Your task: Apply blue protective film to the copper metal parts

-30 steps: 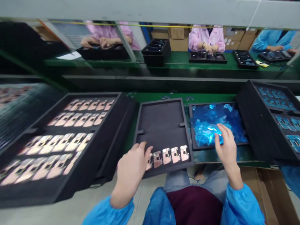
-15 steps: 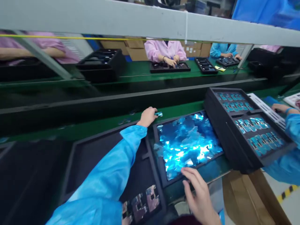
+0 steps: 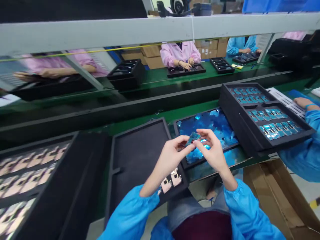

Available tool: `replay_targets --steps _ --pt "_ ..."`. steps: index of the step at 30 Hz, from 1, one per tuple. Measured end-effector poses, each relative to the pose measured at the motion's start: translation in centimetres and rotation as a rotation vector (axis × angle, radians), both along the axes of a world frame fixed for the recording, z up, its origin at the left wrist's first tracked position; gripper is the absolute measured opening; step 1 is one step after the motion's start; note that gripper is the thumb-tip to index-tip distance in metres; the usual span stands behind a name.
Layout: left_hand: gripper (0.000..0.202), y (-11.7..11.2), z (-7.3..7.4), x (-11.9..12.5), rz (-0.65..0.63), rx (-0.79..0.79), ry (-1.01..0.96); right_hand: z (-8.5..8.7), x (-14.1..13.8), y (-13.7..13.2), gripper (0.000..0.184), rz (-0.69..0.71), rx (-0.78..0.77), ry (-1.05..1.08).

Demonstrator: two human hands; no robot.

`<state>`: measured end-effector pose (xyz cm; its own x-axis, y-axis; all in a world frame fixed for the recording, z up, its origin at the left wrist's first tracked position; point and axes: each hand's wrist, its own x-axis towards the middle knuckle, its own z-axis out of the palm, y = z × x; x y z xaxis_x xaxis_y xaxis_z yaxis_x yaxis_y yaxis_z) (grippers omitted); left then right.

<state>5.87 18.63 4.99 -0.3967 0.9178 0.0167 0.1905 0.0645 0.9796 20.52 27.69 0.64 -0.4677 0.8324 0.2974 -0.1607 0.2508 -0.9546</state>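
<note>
My left hand [image 3: 170, 159] and my right hand [image 3: 212, 151] meet in front of me, both pinching one small flat part [image 3: 192, 137] with a blue film on it. They hover over the near edge of a black tray [image 3: 180, 126] filled with loose shiny blue film scraps [image 3: 215, 125]. Just to the left lies a black foam tray [image 3: 140, 156], mostly bare, with a few pinkish metal parts [image 3: 170, 180] at its near edge, partly hidden by my left wrist.
A stack of black trays with blue-filmed parts [image 3: 265, 116] stands at the right, beside a co-worker's blue sleeve [image 3: 302, 150]. A big tray of pinkish parts [image 3: 22, 180] sits at the left. Several people work across the green conveyor [image 3: 160, 81]. A cardboard box [image 3: 275, 193] is lower right.
My left hand pulled back from the far green belt with the small part. My right hand rose from the scrap tray's near edge to meet it. The view swung back leftwards.
</note>
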Motion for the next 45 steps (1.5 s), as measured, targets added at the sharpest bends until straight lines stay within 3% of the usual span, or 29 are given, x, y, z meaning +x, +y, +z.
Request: replay_targets --steps 3,10,18,23,27,32,35,39,42,45 --pt "0.021 -2.8 -0.8 1.3 0.044 0.027 0.116 -0.6 0.4 -1.5 0.013 0.053 -0.015 0.008" --pt "0.018 -6.2 -3.1 2.6 0.1 0.049 0.294 -2.6 2.0 -4.3 0.014 0.142 -0.03 -0.048" --pt "0.016 -7.3 -5.5 3.1 0.217 0.063 0.273 -3.5 1.1 -4.9 0.021 0.061 0.288 -0.163" --pt "0.02 -7.3 -6.2 3.3 0.26 0.107 0.179 -3.5 1.0 -5.2 0.015 0.048 0.409 -0.207" --pt "0.02 -7.5 -6.1 3.2 0.251 0.125 0.087 -3.6 0.9 -5.3 0.016 -0.101 0.611 -0.219" --pt "0.025 -8.1 -5.9 3.1 0.176 0.09 -0.168 -4.1 0.7 -5.0 0.016 -0.201 0.783 -0.193" --pt "0.035 -8.2 -6.3 3.0 0.228 0.038 -0.43 -4.4 1.0 -4.7 0.018 -0.16 0.886 -0.215" --pt "0.049 -8.2 -6.9 2.5 0.249 0.009 -0.727 -4.5 2.0 -4.5 0.026 -0.003 1.004 -0.248" --pt "0.048 -8.2 -7.2 1.6 0.306 0.049 -0.786 -4.6 2.8 -4.7 0.029 0.101 1.021 -0.245" --pt "0.043 -8.5 -7.6 -0.3 0.486 0.114 -0.723 -4.8 3.2 -4.7 0.027 0.123 0.956 -0.22"
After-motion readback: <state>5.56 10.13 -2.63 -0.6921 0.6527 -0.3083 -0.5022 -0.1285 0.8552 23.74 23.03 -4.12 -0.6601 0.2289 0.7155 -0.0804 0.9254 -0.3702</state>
